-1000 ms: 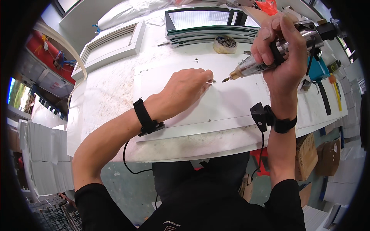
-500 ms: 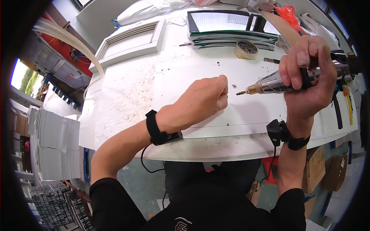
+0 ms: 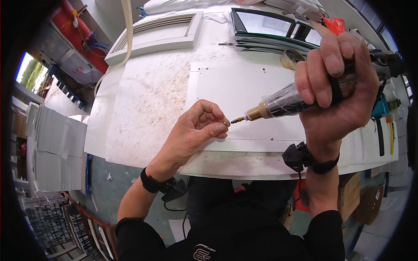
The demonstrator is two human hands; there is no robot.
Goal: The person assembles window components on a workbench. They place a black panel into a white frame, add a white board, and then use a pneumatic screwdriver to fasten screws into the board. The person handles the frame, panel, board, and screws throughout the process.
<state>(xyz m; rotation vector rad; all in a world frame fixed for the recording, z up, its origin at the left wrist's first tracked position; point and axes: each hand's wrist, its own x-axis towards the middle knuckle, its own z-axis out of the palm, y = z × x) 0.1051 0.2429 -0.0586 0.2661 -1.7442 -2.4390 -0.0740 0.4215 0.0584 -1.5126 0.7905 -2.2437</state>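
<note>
My left hand (image 3: 191, 130) is above the front left part of a flat white panel (image 3: 230, 87). Its thumb and forefinger pinch a small screw (image 3: 225, 123), mostly covered by the fingertips. My right hand (image 3: 335, 93) is wrapped round a power screwdriver (image 3: 285, 101) with a clear-wrapped body and a brass-coloured nose. The bit (image 3: 237, 120) points left and almost meets the pinched screw; whether they touch I cannot tell. A few dark screws, such as one screw (image 3: 272, 139) near the front edge, stand on the panel.
A round tub of screws (image 3: 291, 59) stands behind the screwdriver, partly covered by my right hand. Farther back are a stack of dark-framed glass panels (image 3: 265, 21) and a white louvred frame (image 3: 156, 48). A pale hose (image 3: 129, 35) hangs at the left.
My left hand has turned from a closed fist with its back showing to a fingertip pinch, moving left and nearer me. The screwdriver bit has moved left and down toward those fingers.
</note>
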